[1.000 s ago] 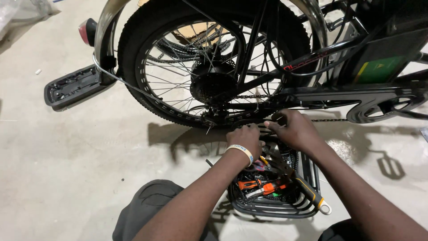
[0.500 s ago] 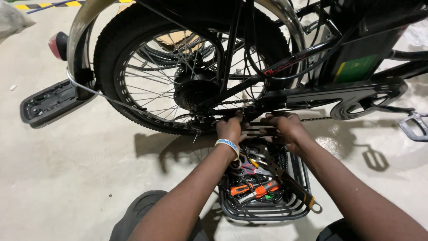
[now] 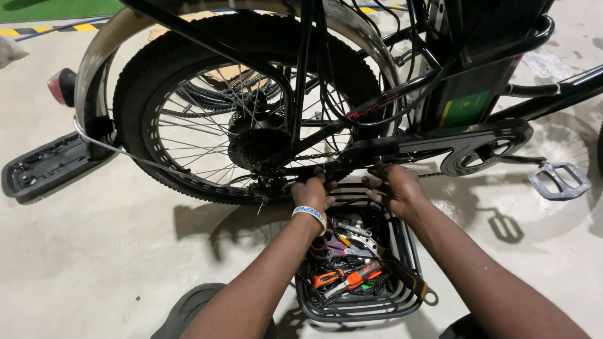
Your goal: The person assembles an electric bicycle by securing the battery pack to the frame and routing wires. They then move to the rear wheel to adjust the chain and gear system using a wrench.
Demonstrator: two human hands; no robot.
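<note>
A black electric bicycle stands on a concrete floor, its fat rear wheel with a hub motor right in front of me. My left hand, a white and blue band on its wrist, reaches up to the chain and lower frame tube just behind the hub. My right hand is beside it, fingers on the same tube near the chain guard. What the fingers grip is hidden. Below both hands sits a black wire basket with several tools, among them orange-handled pliers.
A black pedal sticks out at the right. A black tray-like part lies on the floor at the left, by the red rear light. My dark-clad knee is at the bottom edge.
Both hands have lifted out of the tool basket and moved up to the chain and lower frame tube. The view has shifted, so the wheel sits further right.
</note>
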